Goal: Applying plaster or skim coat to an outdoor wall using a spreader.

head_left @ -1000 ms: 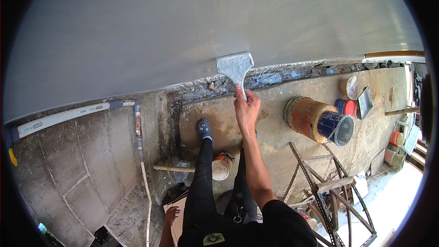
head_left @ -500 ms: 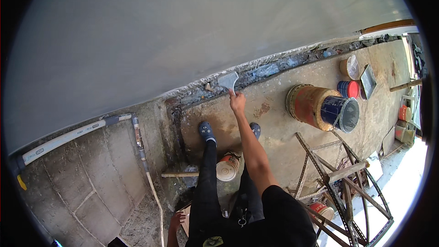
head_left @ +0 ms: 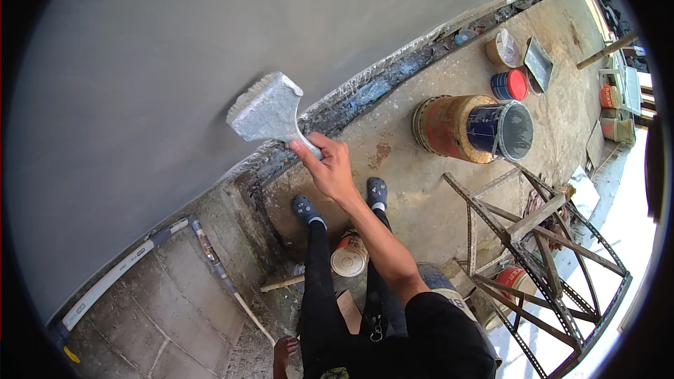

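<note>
We see the right hand [head_left: 333, 168] clamped round the handle of a wide brush [head_left: 270, 109], thumb laid along it, with the bristles pointing to the upper left. The brush is at the gray wall [head_left: 175, 42], just above its lower edge; a shadow falls right beside the bristles, but we cannot tell whether they touch the surface or stop just short. The left hand [head_left: 286, 349] hangs low beside the left leg, near the thin pipe [head_left: 253, 316] in this view; it is too dark for us to tell whether its fingers are together or apart. As for how far along things are, we judge the wall to be largely covered, since its gray looks even across most of what we can see. The lower edge is rougher and paler, above a strip of debris [head_left: 372, 91] along the concrete floor's [head_left: 337, 203] wall-side edge, so that border seems the least finished part. We cannot tell whether the gray is wet or dry. Toward the floor's right side, a dark blue bucket [head_left: 484, 130] lies against a big stained drum [head_left: 446, 126], well apart from the brush.
</note>
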`<move>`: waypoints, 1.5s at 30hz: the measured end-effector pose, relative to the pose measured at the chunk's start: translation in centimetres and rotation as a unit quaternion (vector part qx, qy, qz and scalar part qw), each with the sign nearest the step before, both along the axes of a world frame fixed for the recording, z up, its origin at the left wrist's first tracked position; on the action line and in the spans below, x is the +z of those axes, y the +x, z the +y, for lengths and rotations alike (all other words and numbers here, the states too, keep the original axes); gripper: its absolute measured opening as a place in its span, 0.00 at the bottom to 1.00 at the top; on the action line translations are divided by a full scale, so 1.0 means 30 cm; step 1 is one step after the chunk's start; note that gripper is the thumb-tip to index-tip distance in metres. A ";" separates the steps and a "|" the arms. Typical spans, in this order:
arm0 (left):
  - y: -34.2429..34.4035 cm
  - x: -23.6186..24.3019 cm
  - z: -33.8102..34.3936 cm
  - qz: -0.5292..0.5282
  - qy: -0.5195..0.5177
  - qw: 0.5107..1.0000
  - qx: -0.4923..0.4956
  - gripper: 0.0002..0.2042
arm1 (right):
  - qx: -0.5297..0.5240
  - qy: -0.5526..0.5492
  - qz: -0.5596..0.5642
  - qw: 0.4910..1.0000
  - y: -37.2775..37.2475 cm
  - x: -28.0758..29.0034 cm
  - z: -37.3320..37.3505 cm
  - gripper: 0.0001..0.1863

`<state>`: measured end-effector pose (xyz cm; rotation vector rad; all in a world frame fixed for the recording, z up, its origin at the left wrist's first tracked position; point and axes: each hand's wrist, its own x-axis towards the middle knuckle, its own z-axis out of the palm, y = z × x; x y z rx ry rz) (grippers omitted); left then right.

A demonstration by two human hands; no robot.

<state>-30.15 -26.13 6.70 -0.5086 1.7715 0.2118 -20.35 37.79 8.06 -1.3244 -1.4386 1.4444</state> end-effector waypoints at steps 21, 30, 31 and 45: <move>0.005 0.058 0.135 0.020 0.007 1.000 0.015 0.20 | -0.131 -0.083 -0.269 0.951 0.039 -0.942 0.172 0.27; 0.028 0.062 0.182 0.001 -0.009 1.000 -0.026 0.21 | -0.054 -0.060 -0.031 0.996 0.183 -0.239 0.179 0.25; 0.026 0.046 0.182 -0.002 0.005 1.000 -0.014 0.18 | -0.052 -0.078 0.093 0.991 0.191 -0.237 0.172 0.24; 0.050 0.002 0.040 0.002 0.036 0.996 0.079 0.19 | 0.008 -0.092 -0.311 0.946 0.131 -1.137 -0.043 0.28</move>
